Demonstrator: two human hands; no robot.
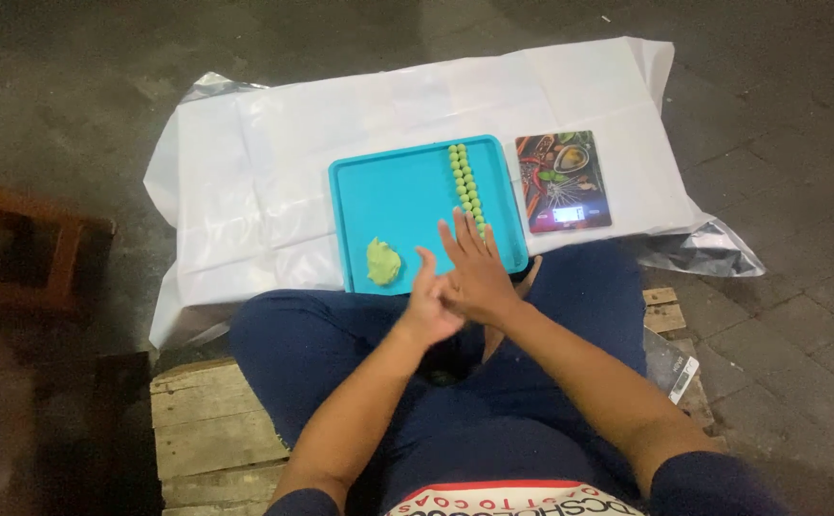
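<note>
Meanwhile the left hand (428, 308) and right hand (479, 272) press flat palm to palm, whatever lies between hidden, just over the turquoise tray (407, 191) holding green dough (382, 262) and a row of balls (465, 183).

A white plastic sheet (273, 143) lay spread over the dark paved ground (799, 315). Near the sheet's right edge sat a flat kitchen scale (562, 182) with a picture of spices on its top. A wooden pallet (208, 430) lay at the sheet's near edge, and an orange crate (15, 244) stood well off its left edge.
</note>
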